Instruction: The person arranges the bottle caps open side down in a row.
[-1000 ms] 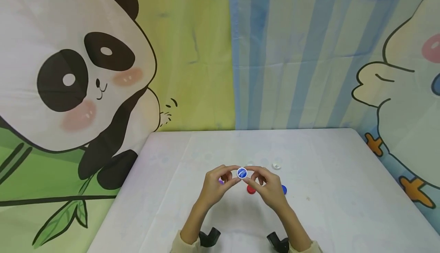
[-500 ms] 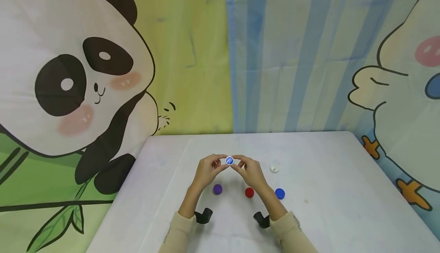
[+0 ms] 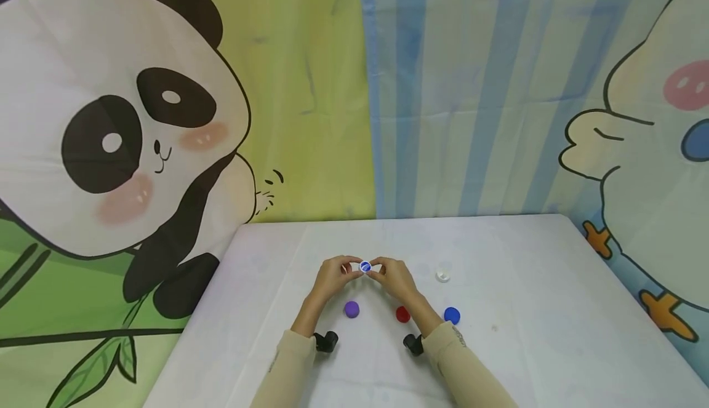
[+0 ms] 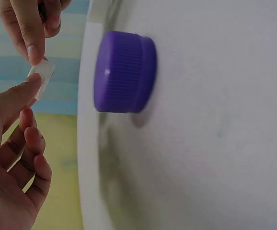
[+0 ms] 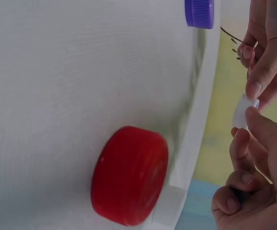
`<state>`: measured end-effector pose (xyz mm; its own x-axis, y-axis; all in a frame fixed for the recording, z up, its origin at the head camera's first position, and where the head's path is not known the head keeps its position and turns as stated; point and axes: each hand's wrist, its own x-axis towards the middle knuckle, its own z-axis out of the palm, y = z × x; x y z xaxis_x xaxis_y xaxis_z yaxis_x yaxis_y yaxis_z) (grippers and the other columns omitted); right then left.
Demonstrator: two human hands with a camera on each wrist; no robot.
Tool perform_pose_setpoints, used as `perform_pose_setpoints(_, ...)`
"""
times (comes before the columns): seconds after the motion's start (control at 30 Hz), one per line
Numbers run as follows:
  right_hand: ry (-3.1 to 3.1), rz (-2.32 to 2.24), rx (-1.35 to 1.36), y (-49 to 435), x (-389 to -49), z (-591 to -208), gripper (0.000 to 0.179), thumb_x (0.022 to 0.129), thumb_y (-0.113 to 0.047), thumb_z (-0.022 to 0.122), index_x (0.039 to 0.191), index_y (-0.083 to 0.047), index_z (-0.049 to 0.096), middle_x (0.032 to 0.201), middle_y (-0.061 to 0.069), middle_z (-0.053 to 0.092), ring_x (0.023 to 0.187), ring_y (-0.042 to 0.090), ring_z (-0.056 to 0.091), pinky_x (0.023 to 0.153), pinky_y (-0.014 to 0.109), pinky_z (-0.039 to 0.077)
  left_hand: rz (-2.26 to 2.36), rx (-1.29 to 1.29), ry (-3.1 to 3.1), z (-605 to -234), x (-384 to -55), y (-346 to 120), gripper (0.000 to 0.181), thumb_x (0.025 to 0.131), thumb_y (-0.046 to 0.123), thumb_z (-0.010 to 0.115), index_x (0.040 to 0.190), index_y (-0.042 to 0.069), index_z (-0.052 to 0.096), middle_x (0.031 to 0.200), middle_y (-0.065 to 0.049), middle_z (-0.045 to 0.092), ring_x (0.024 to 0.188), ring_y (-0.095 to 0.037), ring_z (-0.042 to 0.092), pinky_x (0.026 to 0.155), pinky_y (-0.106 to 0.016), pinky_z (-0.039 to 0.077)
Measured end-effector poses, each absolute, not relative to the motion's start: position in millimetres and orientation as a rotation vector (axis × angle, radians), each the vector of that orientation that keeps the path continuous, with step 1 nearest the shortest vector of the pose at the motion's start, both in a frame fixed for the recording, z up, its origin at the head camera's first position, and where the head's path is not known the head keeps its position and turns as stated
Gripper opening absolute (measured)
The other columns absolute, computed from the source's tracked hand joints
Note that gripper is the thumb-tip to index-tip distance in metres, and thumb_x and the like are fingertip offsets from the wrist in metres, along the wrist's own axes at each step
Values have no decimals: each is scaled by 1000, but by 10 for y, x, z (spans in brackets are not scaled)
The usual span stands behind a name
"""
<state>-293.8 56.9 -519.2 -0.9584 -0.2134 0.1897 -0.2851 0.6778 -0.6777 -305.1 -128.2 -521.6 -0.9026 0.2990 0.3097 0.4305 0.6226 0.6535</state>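
Note:
In the head view a white bottle cap with a blue printed top (image 3: 365,266) is held up over the table between both hands. My left hand (image 3: 332,277) pinches it from the left with thumb and forefinger. From the right my right hand (image 3: 394,277) pinches the opposite edge. Both wrist views show this white cap (image 4: 42,76) from the side, thumbs and fingertips of the two hands on its rim. Below the hands stand a purple bottle cap (image 3: 351,309) and a red bottle cap (image 3: 402,314), with a blue bottle cap (image 3: 452,316) right of the right forearm.
A white cap-like piece (image 3: 442,276) lies on the table right of the hands. The white-covered table (image 3: 532,334) ends at a cloth backdrop (image 3: 310,88) with cartoon animals. Black wrist mounts (image 3: 326,341) jut inward from both forearms.
Both hands, with the white cap between them, have moved left and farther from the purple, red and blue caps, uncovering the purple one. The head view has shifted slightly. The pinch stays the same.

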Motion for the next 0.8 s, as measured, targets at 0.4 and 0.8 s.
perform_pose_setpoints(0.4, -2899, 947, 403, 461, -3018, -5267, 26, 77, -27, 69, 96, -10, 68, 69, -1, 62, 58, 9, 50, 50, 24, 40, -1136, -534, -2754, -5446, -3162, -1308, 24, 73, 24, 74, 96, 17, 70, 61, 7, 54, 55, -5, 46, 47, -19, 37)
perform_pose_setpoints(0.8, -2973, 733, 401, 393, -3118, -5355, 24, 75, -30, 70, 93, -13, 70, 88, 5, 68, 74, 21, 62, 56, 33, 47, -1081, -533, -2834, -5495, -3191, -1327, 23, 75, 21, 72, 97, 14, 69, 61, 4, 55, 51, -6, 43, 45, -20, 34)
